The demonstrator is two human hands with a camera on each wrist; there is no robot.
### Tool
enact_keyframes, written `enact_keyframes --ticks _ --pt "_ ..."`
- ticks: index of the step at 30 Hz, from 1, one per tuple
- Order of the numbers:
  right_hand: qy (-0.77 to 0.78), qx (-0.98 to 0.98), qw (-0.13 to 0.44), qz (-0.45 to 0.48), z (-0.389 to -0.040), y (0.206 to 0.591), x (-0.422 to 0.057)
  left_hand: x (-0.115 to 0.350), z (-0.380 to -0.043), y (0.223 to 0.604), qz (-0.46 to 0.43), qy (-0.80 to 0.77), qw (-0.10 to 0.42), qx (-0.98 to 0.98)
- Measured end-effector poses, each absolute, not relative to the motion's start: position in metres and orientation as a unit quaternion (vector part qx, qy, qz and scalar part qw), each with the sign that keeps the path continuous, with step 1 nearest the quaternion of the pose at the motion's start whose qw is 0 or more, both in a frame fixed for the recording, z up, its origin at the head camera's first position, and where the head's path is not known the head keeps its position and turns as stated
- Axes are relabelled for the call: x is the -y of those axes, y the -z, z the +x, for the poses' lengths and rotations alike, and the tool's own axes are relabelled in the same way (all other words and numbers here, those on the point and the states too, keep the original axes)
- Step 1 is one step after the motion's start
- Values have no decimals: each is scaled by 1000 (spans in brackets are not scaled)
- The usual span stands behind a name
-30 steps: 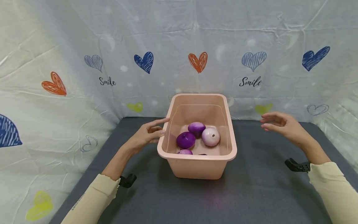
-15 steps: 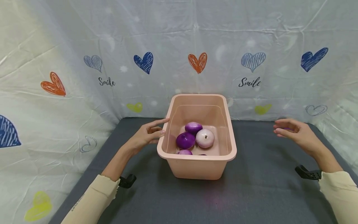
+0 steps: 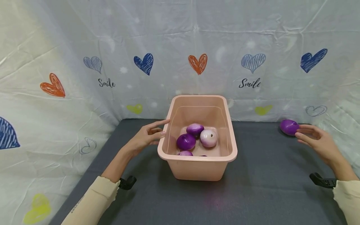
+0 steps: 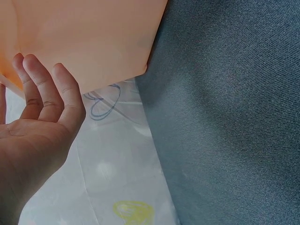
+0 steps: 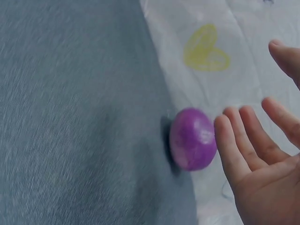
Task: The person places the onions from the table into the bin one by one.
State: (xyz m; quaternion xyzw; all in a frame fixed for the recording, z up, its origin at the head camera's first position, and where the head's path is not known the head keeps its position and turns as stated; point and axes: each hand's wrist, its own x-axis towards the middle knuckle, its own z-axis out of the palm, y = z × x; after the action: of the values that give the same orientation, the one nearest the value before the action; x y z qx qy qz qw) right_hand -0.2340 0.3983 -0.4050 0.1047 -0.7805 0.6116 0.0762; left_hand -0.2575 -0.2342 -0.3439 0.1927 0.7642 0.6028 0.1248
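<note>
A pink plastic bin (image 3: 198, 168) stands mid-table with several onions inside. Among them are a dark purple onion (image 3: 185, 142), a lighter purple onion (image 3: 194, 129) behind it and a pale pinkish onion (image 3: 208, 138); those nearest the front are partly hidden by the rim. At the bin's left side, my left hand (image 3: 143, 137) rests with extended fingers against the rim and outer wall (image 4: 93, 42). Another purple onion (image 3: 289, 127) lies on the table at the back right. Just right of it is my right hand (image 3: 322, 142), fingers loosely extended, holding nothing; its fingertips (image 5: 220, 123) are close to that onion.
A dark grey cloth (image 3: 261, 175) covers the table. Behind and to the left hangs a white sheet (image 3: 168, 37) printed with hearts, close to the table's back edge.
My right hand has moved right and nearer to me, and the purple onion at the back right has come into view. The pale onion in the bin rolled slightly left, then partly back. My left hand stays put.
</note>
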Motion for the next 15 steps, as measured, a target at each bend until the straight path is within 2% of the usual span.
enact_keyframes --ticks 5,15 --pt "-496 861 102 43 -235 409 -402 235 -258 344 194 -605 127 -761" --pt "-446 891 81 11 -250 418 -402 235 -258 344 197 -604 129 -762"
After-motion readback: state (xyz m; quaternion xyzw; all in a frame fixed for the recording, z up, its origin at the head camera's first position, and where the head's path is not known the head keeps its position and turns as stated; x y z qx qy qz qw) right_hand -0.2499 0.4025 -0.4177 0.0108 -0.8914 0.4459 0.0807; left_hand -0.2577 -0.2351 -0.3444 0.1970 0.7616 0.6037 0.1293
